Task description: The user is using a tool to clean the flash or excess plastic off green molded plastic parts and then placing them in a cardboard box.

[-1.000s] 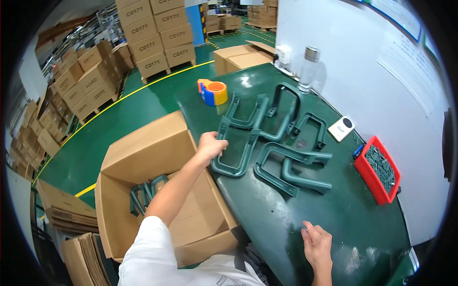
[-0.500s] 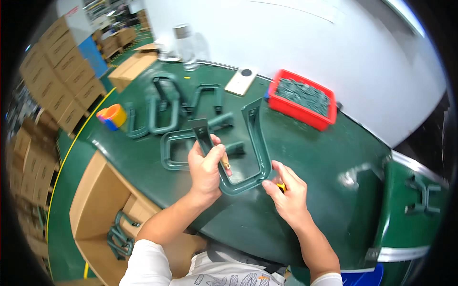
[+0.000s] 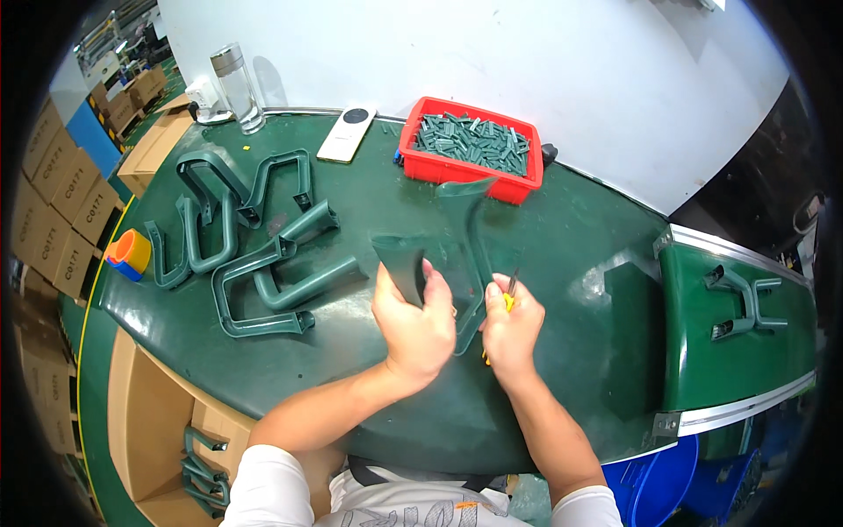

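A green U-shaped plastic bracket [image 3: 402,263] is held up over the table, partly smeared by motion. My left hand [image 3: 414,329] is closed round one of its arms, with the flared end sticking out above the fingers. Close beside the bracket's other arm, my right hand [image 3: 512,334] is closed on a small yellow-handled tool [image 3: 509,301] with a thin metal tip pointing up. Most of the tool is hidden in the fingers, so its exact kind does not show. Whether the tip touches the bracket I cannot tell.
Several similar brackets [image 3: 230,303] lie at left on the green table [image 3: 562,386]. Behind stand a red bin [image 3: 536,171] of small green pieces, a white phone [image 3: 347,136], a glass bottle [image 3: 235,88] and a tape roll [image 3: 132,250]. An open carton [image 3: 132,422] stands lower left; a conveyor [image 3: 746,369] lies right.
The view has shifted to the right. The bracket has turned in my left hand, its flared end now facing me more. My right hand has turned, bringing the tool's metal tip upright.
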Demonstrator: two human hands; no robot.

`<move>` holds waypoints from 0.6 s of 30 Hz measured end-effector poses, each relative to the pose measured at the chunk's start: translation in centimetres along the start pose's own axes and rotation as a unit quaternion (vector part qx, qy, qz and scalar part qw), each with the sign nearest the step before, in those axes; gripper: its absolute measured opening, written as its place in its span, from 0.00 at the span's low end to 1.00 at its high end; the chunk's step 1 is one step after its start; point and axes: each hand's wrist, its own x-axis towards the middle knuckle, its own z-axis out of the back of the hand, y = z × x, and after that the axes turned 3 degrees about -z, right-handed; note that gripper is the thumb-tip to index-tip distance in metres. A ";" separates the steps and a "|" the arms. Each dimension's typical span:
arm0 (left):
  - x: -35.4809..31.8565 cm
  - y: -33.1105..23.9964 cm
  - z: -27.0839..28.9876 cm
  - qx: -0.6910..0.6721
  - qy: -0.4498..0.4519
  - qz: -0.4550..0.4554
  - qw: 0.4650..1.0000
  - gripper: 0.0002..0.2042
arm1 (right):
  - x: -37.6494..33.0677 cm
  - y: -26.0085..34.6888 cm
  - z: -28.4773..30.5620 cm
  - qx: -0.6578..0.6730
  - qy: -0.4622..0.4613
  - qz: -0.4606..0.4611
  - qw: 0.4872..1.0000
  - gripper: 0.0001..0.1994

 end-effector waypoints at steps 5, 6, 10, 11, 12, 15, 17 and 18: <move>-0.4 -0.1 1.1 0.004 0.042 -0.022 0.999 0.09 | 0.5 0.5 -0.2 0.078 0.064 -0.073 0.992 0.10; -0.2 -0.1 1.6 0.038 0.053 -0.068 0.996 0.09 | 0.6 0.9 -0.1 0.067 0.083 -0.100 0.989 0.10; -0.5 0.5 3.9 0.130 0.107 -0.203 0.965 0.11 | 1.2 1.1 0.4 0.104 0.173 -0.225 0.953 0.07; -0.5 0.9 4.6 0.142 0.122 -0.236 0.954 0.11 | 1.2 0.3 0.4 0.133 0.191 -0.260 0.937 0.06; -0.4 1.2 5.2 0.156 0.137 -0.268 0.941 0.11 | 1.0 0.1 0.3 0.162 0.209 -0.295 0.918 0.06; 0.0 2.9 6.0 0.115 0.100 -0.309 0.939 0.19 | -1.5 0.7 -0.7 0.219 0.244 -0.375 0.867 0.03; 0.2 2.8 6.8 0.143 0.136 -0.286 0.938 0.16 | -3.9 1.5 -1.0 0.233 0.265 -0.387 0.852 0.03; 0.5 3.4 7.2 0.145 0.104 -0.242 0.954 0.15 | -5.0 1.9 -1.2 0.242 0.270 -0.372 0.854 0.03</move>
